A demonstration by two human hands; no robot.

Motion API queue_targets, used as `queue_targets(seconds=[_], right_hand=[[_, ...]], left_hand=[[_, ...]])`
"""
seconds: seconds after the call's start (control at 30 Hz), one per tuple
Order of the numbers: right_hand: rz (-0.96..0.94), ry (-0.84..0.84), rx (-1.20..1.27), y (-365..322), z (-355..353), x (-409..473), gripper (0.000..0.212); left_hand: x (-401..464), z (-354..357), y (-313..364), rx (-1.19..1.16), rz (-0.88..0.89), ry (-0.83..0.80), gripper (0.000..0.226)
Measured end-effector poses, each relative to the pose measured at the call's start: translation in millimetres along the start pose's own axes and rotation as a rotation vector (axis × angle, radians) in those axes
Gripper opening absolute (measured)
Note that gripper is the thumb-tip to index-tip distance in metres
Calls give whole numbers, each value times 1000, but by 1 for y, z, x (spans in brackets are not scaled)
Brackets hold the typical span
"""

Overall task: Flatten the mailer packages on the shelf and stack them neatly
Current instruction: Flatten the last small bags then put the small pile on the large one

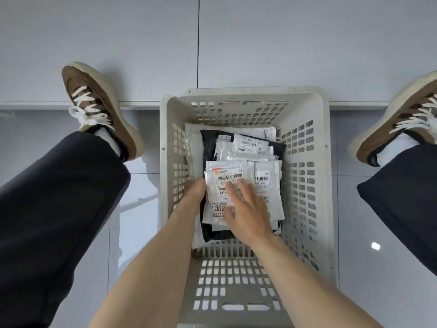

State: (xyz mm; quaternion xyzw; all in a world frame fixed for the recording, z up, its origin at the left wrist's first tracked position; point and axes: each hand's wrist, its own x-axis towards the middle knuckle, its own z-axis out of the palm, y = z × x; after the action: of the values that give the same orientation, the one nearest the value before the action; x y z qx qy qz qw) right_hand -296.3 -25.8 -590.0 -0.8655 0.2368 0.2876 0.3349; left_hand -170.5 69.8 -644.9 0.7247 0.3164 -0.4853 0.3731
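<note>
Hands reach down into a pale perforated plastic basket [305, 176] that stands on the grey tiled floor [132, 233] between the person's legs. The right hand [248, 214] lies flat, fingers straight and spread, pressing on the top white mailer [224, 185], whose barcode label faces up. The left hand [194, 192] sits at that mailer's left edge; its fingers are tucked beside or beneath the pile, so whether they grasp anything cannot be told. Under the top mailer lies a loose stack of mailer packages [250, 152], mostly white with printed labels, resting on a black mailer [210, 143] that spans much of the basket's bottom. A second white labelled mailer [267, 183] lies just beside the top one, to its right. Dark trouser legs [54, 197] flank the basket, and brown sneakers with white laces, the left shoe [101, 107] and the right shoe [402, 119], rest near a grey wall panel [142, 43].
</note>
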Motion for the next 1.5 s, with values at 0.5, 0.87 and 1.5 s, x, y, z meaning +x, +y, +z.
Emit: queue_targets(seconds=[0.5,0.87,1.5], right_hand=[[165,259,167,35,4,24,58],[636,44,899,77,-10,51,125],[601,58,977,104,-2,60,119]], left_hand=[[-2,34,-22,388,245,-31,76],[32,27,-12,316,40,63,111],[36,34,-6,68,186,-62,99]])
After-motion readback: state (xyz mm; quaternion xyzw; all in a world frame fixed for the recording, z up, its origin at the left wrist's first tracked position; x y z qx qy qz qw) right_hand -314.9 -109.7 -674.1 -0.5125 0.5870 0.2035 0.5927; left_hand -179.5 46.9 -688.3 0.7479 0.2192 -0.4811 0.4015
